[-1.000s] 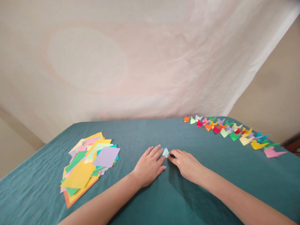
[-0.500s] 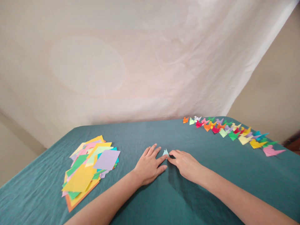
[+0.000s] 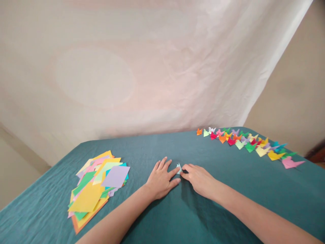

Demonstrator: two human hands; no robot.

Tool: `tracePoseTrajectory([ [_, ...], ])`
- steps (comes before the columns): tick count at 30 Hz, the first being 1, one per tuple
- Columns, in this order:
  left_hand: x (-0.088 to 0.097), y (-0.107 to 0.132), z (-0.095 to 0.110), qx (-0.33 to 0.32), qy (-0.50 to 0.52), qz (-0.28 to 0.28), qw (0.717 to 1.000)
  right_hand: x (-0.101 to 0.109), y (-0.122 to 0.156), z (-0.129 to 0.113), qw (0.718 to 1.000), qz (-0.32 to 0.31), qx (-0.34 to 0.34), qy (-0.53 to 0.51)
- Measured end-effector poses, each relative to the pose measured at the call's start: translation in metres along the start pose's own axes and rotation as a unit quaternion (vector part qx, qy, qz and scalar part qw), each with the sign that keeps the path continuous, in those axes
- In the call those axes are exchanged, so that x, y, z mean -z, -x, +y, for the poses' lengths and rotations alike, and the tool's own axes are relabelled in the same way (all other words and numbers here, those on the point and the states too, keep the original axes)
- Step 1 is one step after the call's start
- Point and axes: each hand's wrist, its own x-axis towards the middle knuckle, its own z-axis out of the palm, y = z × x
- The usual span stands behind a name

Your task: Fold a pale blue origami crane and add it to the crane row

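A small pale blue origami crane [image 3: 179, 168] lies on the table between my two hands, partly covered by fingertips. My left hand [image 3: 162, 179] rests on the cloth with its fingers spread, the index fingertip touching the crane's left side. From the right, my right hand [image 3: 198, 177] pinches the crane's edge between thumb and fingers. The exact grip is hard to make out at this size.
A loose pile of coloured paper squares [image 3: 88, 198] lies on the left of the green-clothed table [image 3: 152, 145]. Rows of small folded paper cranes [image 3: 250, 146] in many colours stand at the far right. A pale cloth [image 3: 152, 74] hangs behind the table.
The view has shifted slightly. Both hands stay at the pale blue crane, with only a small movement of the fingers on it.
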Motion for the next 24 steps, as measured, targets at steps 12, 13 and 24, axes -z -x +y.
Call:
tracePoseTrajectory([
  [12,0.004,-0.005,0.002,0.023,0.036,-0.046,0.998,-0.001,0.002,0.001,1.0,0.022,-0.003,-0.022],
  [13,0.004,-0.004,0.003,0.029,0.042,-0.04,0.998,-0.001,0.002,0.001,0.999,0.024,-0.004,-0.025],
  [24,-0.007,-0.014,0.003,0.135,0.144,0.094,0.976,-0.024,0.0,0.007,0.988,0.122,-0.027,-0.088],
])
